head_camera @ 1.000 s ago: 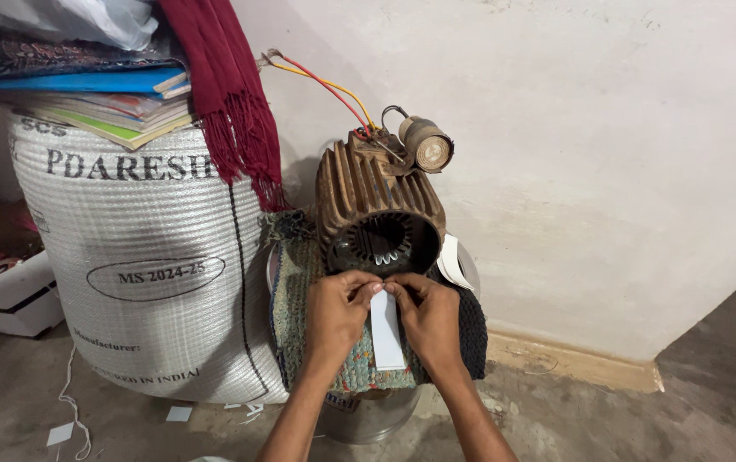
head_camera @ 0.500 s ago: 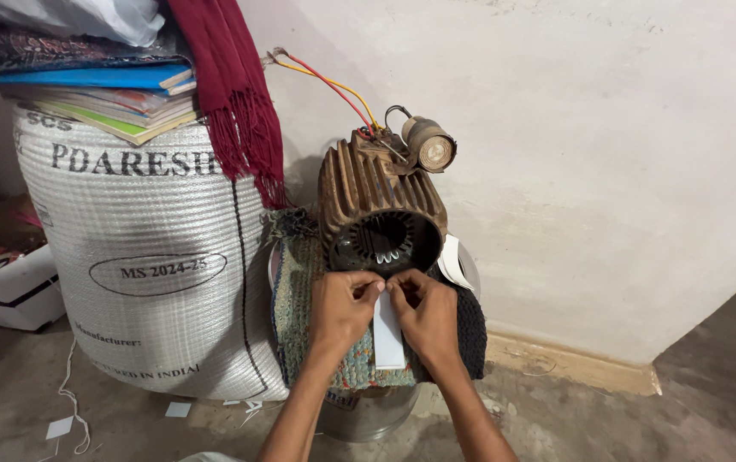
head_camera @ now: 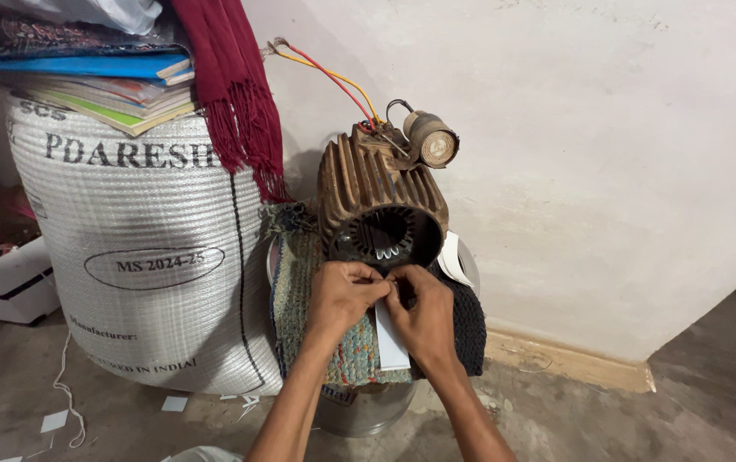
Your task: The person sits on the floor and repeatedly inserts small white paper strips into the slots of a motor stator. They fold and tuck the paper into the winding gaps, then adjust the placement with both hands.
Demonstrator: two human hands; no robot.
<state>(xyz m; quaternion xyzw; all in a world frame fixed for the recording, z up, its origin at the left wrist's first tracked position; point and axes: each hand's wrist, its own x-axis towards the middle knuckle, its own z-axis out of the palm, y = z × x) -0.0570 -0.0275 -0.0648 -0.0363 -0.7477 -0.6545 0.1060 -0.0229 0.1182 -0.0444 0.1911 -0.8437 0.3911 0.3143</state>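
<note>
A rusty ribbed motor housing (head_camera: pixel 368 192) with an open slotted bore (head_camera: pixel 382 237) lies on a woven cloth (head_camera: pixel 299 291) over a metal drum. A small cylindrical capacitor (head_camera: pixel 430 139) and red and yellow wires (head_camera: pixel 334 79) sit on top of it. My left hand (head_camera: pixel 344 295) and my right hand (head_camera: pixel 423 312) meet just below the bore. Both pinch the top of a white paper strip (head_camera: pixel 391 342) that hangs down between them.
A big white woven sack (head_camera: pixel 141 265) stands at the left, with stacked books (head_camera: pixel 94 85) and a maroon fringed scarf (head_camera: pixel 235 94) on it. A plastered wall (head_camera: pixel 599 171) is behind. A white box (head_camera: pixel 4 282) and paper scraps (head_camera: pixel 56 419) lie on the floor.
Both hands have stayed just below the bore with the paper strip between them; the fingers have shifted slightly.
</note>
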